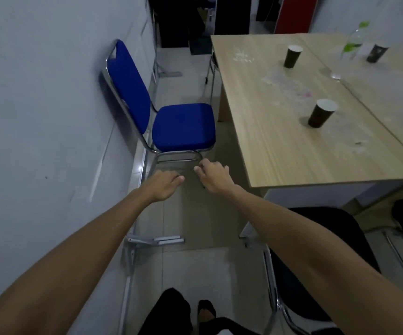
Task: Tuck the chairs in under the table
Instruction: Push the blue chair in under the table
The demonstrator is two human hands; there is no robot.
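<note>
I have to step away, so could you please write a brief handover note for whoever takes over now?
Left hand: empty, fingers loosely curled, reaching toward the chair.
Right hand: empty, open, just short of the seat frame.
Blue padded chair with chrome frame: back against the wall, apart from the light wooden table, not tucked in.
Black-seated chair: near the table's end, also untucked.
Done: nothing visibly.
Left: grip the blue chair, slide it under, then the black one.

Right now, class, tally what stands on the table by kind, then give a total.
Paper cups: 3 (near cup, middle cup, far cup)
Plastic bottles: 1 (bottle)
Total: 4 things on the table
</note>
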